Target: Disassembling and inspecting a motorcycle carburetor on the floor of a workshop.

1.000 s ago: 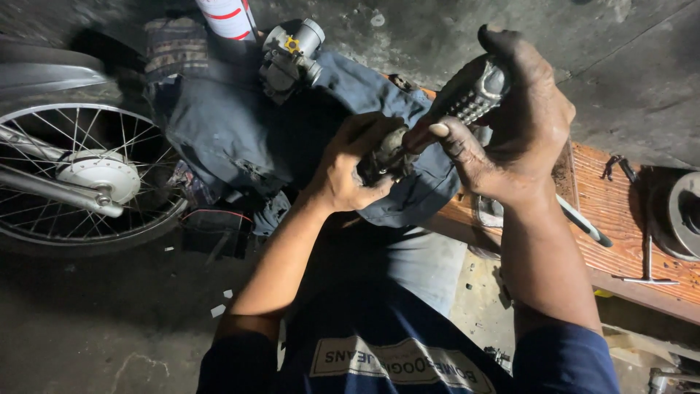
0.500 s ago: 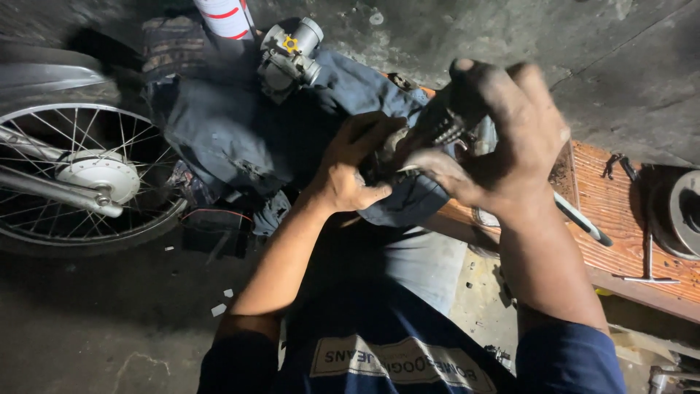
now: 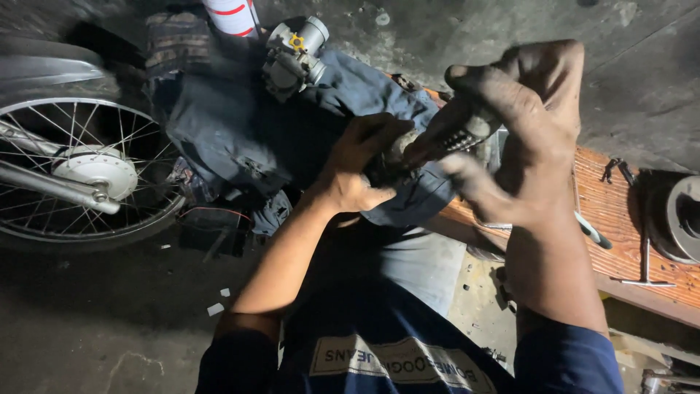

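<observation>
My right hand (image 3: 521,128), dark with grime, is wrapped around the knurled metal handle of a tool (image 3: 467,135) held above my lap. The handle points down and left toward a small dark part (image 3: 390,157) that my left hand (image 3: 357,168) grips from the left. The tool's tip and most of the part are hidden between the two hands. Both hands hover over a crumpled blue cloth (image 3: 248,131) on the floor in front of me.
A spoked motorcycle wheel (image 3: 80,171) with its hub stands at left. A metal carburettor (image 3: 292,51) lies on the cloth near a red-and-white can (image 3: 233,14). At right a wooden board (image 3: 627,226) carries a T-handle wrench (image 3: 645,266) and a round metal part (image 3: 682,215).
My right hand has turned on the tool handle, rolling over it so the fingers now cover most of the knurled grip. The left hand has stayed on the small part.
</observation>
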